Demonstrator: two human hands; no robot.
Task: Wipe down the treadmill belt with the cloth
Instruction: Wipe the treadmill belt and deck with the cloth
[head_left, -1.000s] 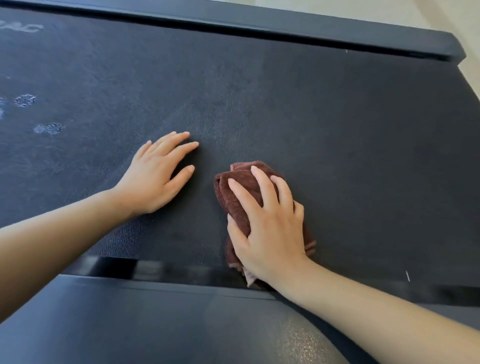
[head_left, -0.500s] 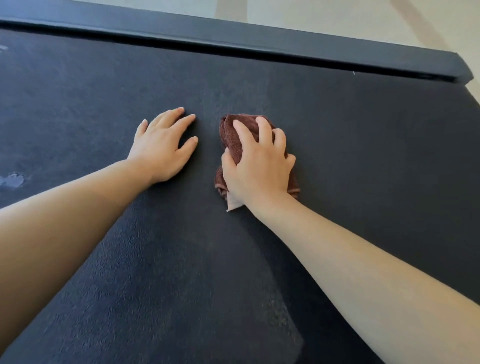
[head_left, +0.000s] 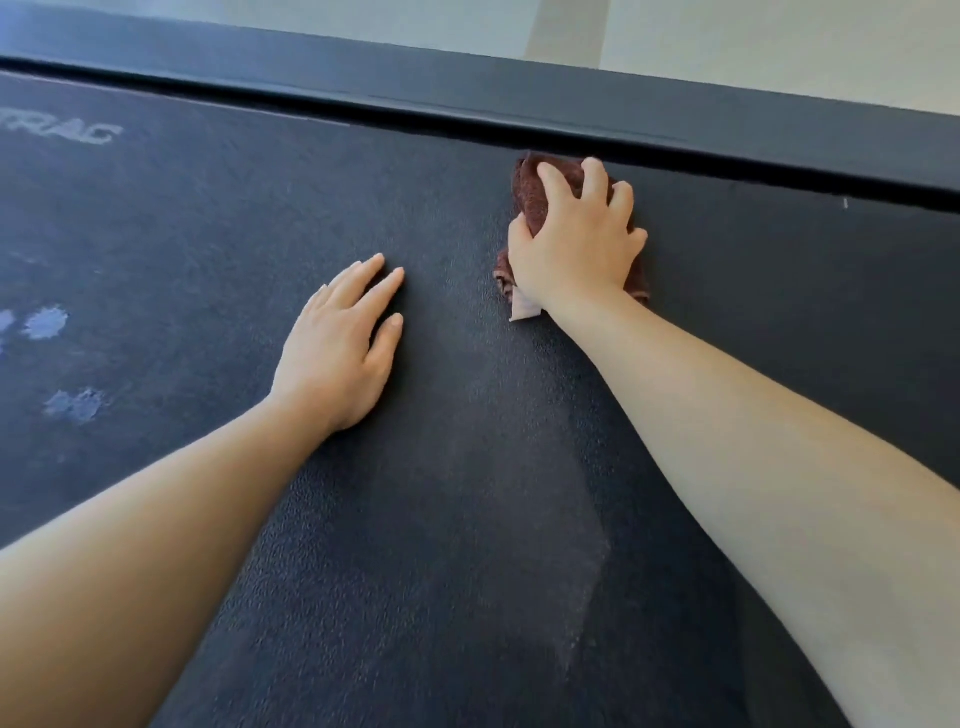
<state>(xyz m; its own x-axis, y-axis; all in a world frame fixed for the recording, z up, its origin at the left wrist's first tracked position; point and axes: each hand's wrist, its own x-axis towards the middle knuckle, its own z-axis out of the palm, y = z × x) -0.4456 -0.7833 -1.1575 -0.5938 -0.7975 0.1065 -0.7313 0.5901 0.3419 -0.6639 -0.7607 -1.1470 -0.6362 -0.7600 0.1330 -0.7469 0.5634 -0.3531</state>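
The dark textured treadmill belt (head_left: 182, 218) fills the view. A bunched brown cloth (head_left: 530, 195) lies on it right at the far edge, next to the side rail. My right hand (head_left: 574, 244) covers the cloth, its fingers curled over the top and gripping it against the belt. A pale tag of the cloth pokes out below my wrist. My left hand (head_left: 340, 345) lies flat on the belt with straight fingers, to the left of the cloth and nearer to me. A faint wiped streak runs from the cloth back toward me.
The black side rail (head_left: 675, 111) borders the belt's far edge, with pale floor beyond it. Several light smudges (head_left: 47, 322) and faded white lettering (head_left: 62, 132) mark the belt at the left.
My right hand has pushed the cloth away from me across the belt to the far rail, and its fingers have curled tighter. My left hand has stayed flat on the belt.
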